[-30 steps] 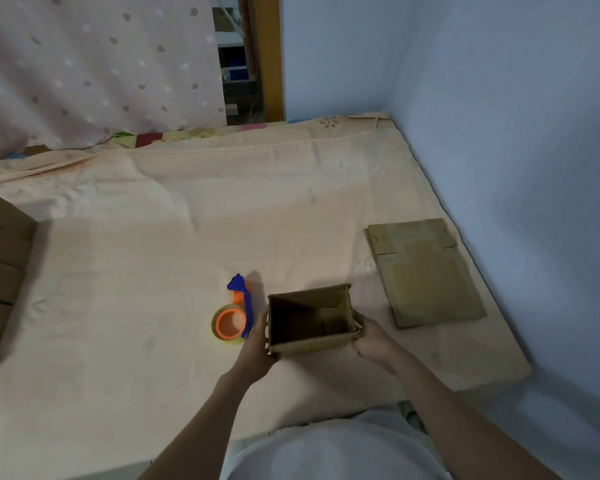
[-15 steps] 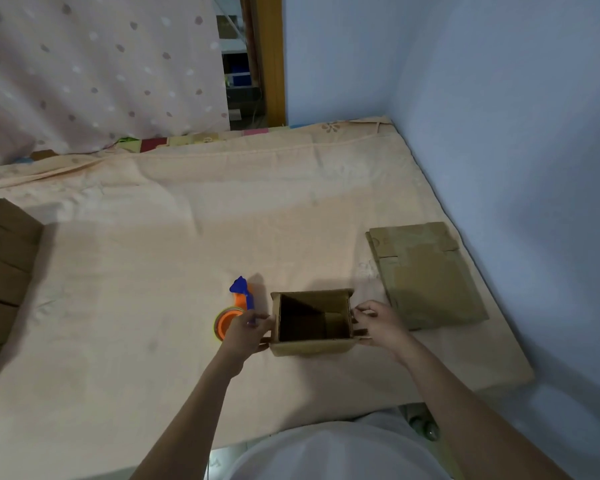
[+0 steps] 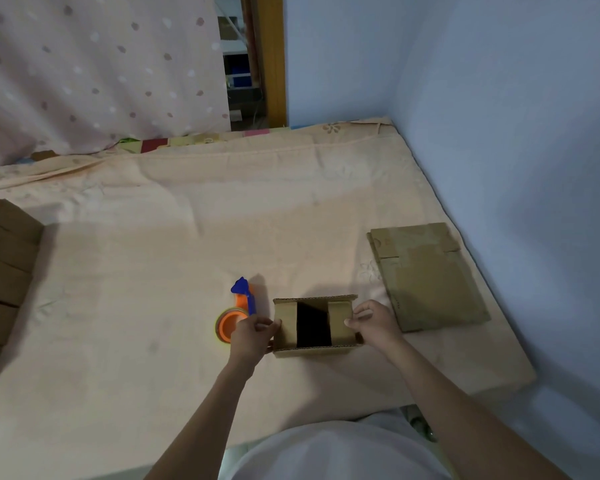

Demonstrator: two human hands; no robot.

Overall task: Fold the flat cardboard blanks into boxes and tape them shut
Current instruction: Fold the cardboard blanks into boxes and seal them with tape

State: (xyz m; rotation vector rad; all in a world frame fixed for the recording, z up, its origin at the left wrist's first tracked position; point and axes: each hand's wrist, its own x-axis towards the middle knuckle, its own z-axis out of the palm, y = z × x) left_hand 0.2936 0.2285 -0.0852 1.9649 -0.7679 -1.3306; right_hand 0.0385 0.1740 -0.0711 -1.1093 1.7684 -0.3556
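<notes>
i see the half-folded cardboard box [image 3: 314, 325] standing near the front edge of the peach bed sheet [image 3: 153, 237], two side flaps turned inward. my left hand [image 3: 252, 336] pinches its left flap, my right hand [image 3: 373, 322] pinches the right one. the orange tape dispenser [image 3: 236, 315] lies just left; flat blanks [image 3: 426, 275] sit to the right.

So we've got a matt brown cardboard box [image 3: 314, 325], corrugated edge showing along the rim. The flat blanks [image 3: 430, 275] next to it are the same dull cardboard. Our tape dispenser [image 3: 238, 315] looks like smooth orange and blue plastic. The bed sheet [image 3: 153, 258] is soft peach cloth, a bit wrinkled, and the dotted curtain [image 3: 94, 71] is thin fabric too.
</notes>
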